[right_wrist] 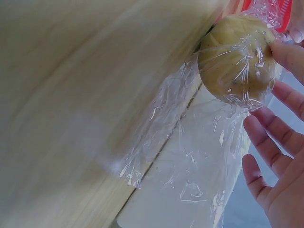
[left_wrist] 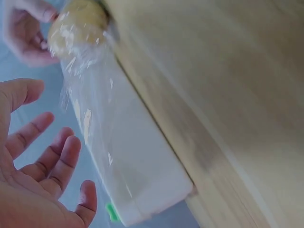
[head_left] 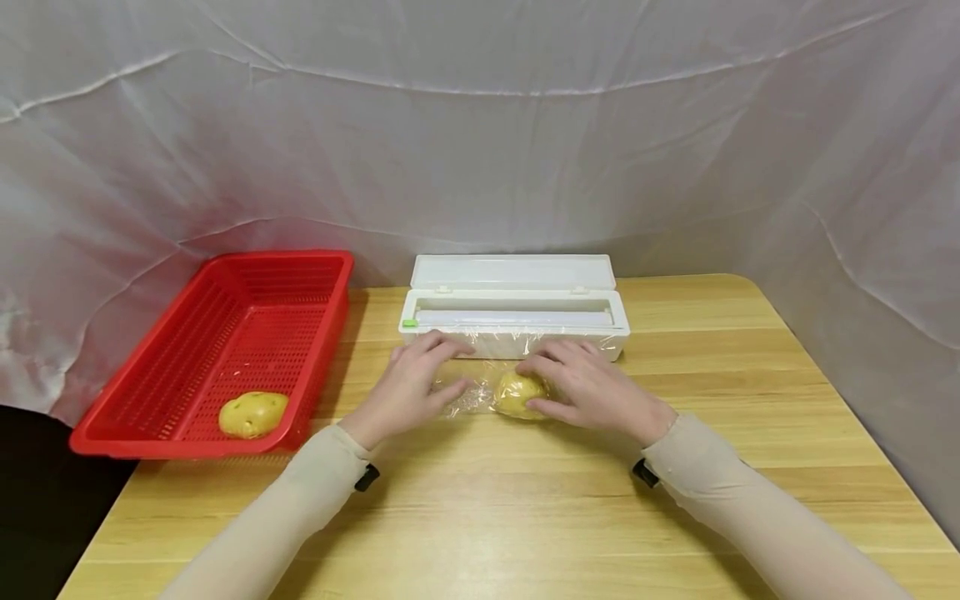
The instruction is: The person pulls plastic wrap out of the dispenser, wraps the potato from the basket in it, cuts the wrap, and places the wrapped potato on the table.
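Observation:
A yellow potato (head_left: 516, 394) lies under clear cling film on the table, in front of the white film dispenser (head_left: 517, 346). My right hand (head_left: 596, 387) holds it from the right, thumb at the near side and fingers at the far side. In the right wrist view the film clings tightly round the potato (right_wrist: 235, 61), and a loose crumpled stretch of film (right_wrist: 190, 156) trails away from it. To the left, my left hand (head_left: 412, 383) hovers by the film with fingers spread apart and nothing between them.
The dispenser's lid (head_left: 513, 272) stands raised, with a film roll (head_left: 513, 318) inside and a green slider (head_left: 409, 323) at its left end. A red plastic basket (head_left: 318, 367) at the left holds another potato (head_left: 253, 414). Grey cloth (head_left: 480, 167) hangs behind the wooden table (head_left: 510, 517).

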### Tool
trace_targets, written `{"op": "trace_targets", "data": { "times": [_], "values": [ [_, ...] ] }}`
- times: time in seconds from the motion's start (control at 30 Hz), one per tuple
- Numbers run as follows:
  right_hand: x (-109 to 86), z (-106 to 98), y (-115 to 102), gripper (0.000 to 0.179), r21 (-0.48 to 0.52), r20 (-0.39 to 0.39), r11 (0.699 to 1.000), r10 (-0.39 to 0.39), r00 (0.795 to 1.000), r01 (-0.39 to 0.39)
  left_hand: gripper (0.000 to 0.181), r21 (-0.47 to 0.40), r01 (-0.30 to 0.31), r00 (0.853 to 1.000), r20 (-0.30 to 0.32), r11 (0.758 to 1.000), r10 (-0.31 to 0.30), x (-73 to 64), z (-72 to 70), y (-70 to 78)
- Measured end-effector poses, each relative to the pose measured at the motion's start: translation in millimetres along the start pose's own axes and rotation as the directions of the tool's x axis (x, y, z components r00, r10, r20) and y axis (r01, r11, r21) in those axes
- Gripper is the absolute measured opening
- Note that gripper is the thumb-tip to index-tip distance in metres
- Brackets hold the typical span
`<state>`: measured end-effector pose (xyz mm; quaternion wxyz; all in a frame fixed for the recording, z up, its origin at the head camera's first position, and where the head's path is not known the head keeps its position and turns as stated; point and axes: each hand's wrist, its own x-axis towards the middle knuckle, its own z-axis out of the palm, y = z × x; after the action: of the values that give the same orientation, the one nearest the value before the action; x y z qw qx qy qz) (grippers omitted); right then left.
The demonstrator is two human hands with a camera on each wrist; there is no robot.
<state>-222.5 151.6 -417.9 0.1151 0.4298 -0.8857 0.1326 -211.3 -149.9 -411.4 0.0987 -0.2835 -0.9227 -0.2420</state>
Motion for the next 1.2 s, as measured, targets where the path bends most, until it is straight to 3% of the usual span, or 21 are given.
{"op": "trace_targets", "data": {
  "times": [0.4,0.6,0.77,0.97,1.2],
  "values": [
    [0.2,0.1,-2.5,0.044,-0.006,-0.044,0.999,-0.043,0.998,0.043,0.043,-0.177,0.083,0.983,-0.145,0.981,-0.109,-12.2,-21.3,-15.0],
    [-1.3,1.4,-4.1,0.047,-0.013,-0.020,0.999,-0.032,0.999,0.032,0.040,-0.191,0.178,0.950,-0.221,0.965,-0.219,-15.2,-21.2,-28.7],
    [-4.2,2.5,-5.3,0.047,-0.010,-0.014,0.999,-0.031,0.999,0.031,0.039,-0.231,0.218,0.923,-0.266,0.948,-0.277,-13.7,-16.0,-39.7],
    [-5.1,2.0,-6.3,0.048,0.007,-0.011,0.999,-0.047,0.999,0.047,0.042,-0.278,0.287,0.894,-0.266,0.917,-0.361,-7.3,-10.6,-50.5],
    [-3.2,1.9,-6.6,0.048,0.017,-0.010,0.999,-0.041,0.999,0.041,0.050,-0.266,0.313,0.910,-0.189,0.912,-0.368,-6.0,-6.1,-55.9]
  ]
}}
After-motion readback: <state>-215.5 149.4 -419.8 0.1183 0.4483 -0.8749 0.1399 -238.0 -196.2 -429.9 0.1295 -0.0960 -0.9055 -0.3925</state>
